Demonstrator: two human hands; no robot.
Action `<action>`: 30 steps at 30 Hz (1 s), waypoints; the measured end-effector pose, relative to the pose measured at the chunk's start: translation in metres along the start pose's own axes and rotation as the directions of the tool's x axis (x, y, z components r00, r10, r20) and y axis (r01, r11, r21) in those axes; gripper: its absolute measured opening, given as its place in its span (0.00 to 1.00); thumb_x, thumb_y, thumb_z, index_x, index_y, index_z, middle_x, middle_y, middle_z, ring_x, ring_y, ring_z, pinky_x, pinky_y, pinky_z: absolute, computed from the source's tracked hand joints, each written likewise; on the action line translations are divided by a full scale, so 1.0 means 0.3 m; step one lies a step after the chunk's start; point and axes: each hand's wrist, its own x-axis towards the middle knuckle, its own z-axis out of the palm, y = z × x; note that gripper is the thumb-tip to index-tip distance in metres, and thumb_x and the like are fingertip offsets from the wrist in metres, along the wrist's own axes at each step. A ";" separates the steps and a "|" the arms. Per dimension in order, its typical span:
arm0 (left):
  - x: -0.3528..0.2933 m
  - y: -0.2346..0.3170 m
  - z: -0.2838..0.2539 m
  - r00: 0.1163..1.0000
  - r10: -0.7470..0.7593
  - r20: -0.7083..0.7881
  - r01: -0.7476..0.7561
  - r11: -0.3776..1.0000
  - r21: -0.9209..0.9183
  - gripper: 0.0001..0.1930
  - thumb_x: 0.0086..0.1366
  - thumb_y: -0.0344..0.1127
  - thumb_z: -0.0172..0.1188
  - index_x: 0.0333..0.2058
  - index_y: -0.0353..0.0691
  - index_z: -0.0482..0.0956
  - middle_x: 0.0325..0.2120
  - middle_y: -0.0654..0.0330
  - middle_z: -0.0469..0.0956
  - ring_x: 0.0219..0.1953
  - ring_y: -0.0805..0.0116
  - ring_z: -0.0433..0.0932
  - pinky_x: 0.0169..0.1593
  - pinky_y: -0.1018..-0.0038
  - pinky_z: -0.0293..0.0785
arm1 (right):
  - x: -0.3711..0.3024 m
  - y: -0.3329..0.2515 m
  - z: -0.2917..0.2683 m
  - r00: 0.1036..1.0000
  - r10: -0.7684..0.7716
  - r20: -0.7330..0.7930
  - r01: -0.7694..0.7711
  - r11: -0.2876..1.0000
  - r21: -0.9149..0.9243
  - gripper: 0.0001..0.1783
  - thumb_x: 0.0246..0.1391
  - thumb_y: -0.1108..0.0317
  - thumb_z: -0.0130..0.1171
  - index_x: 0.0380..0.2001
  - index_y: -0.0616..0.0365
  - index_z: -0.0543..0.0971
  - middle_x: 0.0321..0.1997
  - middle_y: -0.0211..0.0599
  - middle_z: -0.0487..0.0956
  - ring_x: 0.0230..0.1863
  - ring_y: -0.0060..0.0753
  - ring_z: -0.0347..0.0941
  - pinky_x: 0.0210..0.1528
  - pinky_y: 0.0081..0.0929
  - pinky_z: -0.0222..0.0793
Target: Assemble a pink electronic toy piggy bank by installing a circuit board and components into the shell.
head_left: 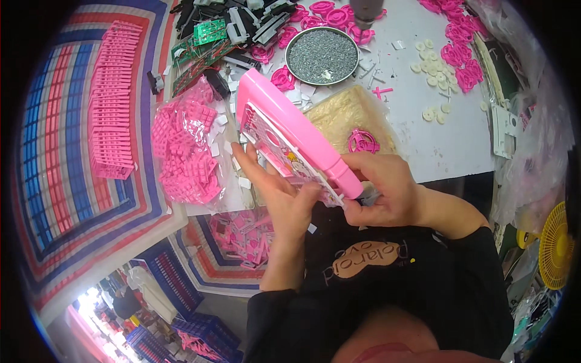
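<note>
A pink plastic toy case [302,127] with a white panel [284,151] carrying a coloured printed picture is held tilted on its edge in front of me. My left hand [281,196] supports its left side, thumb against the panel side and fingers stretched along it. At the near right end, my right hand [390,187] grips the case between thumb and curled fingers. Something grey shows by the right fingers, too hidden to name. Just beyond the case lies a yellowish padded block in clear plastic [348,109], with a pink ring-shaped part [363,141] on top.
A round tray of small metal screws [322,55] stands at the back, under a dark tool tip [366,12]. Around it lie pink ring parts [463,54], white discs [436,66], green circuit boards [209,32] and black parts. Left are bagged pink keypads [184,145] and a row of pink pieces [114,103].
</note>
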 end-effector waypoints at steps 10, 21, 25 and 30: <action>0.038 -0.058 0.017 0.970 0.231 -0.078 -0.220 0.967 0.125 0.49 0.60 0.33 0.67 0.70 0.35 0.41 0.63 0.49 0.58 0.61 0.60 0.67 0.61 0.65 0.69 | -0.014 0.070 -0.025 0.971 0.237 -0.013 -0.224 0.933 0.282 0.26 0.55 0.68 0.67 0.55 0.65 0.73 0.44 0.38 0.79 0.42 0.26 0.79 0.42 0.26 0.77; 0.176 0.023 -0.016 0.954 0.207 -0.217 -0.233 0.967 -0.103 0.24 0.78 0.55 0.42 0.41 0.37 0.74 0.34 0.59 0.76 0.38 0.72 0.79 0.45 0.72 0.76 | -0.018 0.087 -0.025 0.955 0.279 -0.099 -0.164 0.777 0.607 0.20 0.59 0.80 0.61 0.54 0.69 0.73 0.46 0.33 0.79 0.46 0.20 0.77 0.49 0.22 0.75; 0.133 -0.012 0.044 0.963 0.181 -0.199 -0.212 0.966 -0.147 0.29 0.78 0.56 0.40 0.50 0.32 0.75 0.40 0.54 0.79 0.45 0.67 0.78 0.55 0.66 0.71 | -0.002 0.100 -0.048 0.932 0.305 -0.196 -0.100 0.736 0.669 0.20 0.59 0.78 0.62 0.55 0.68 0.73 0.48 0.39 0.81 0.45 0.24 0.78 0.49 0.25 0.77; 0.103 -0.093 -0.051 0.892 0.449 -0.042 -0.418 0.858 0.299 0.28 0.78 0.51 0.41 0.45 0.27 0.77 0.38 0.54 0.81 0.41 0.70 0.79 0.44 0.74 0.73 | -0.003 0.112 -0.046 0.943 0.328 -0.061 -0.199 0.699 0.687 0.21 0.58 0.78 0.63 0.54 0.68 0.73 0.49 0.40 0.81 0.46 0.26 0.79 0.50 0.26 0.78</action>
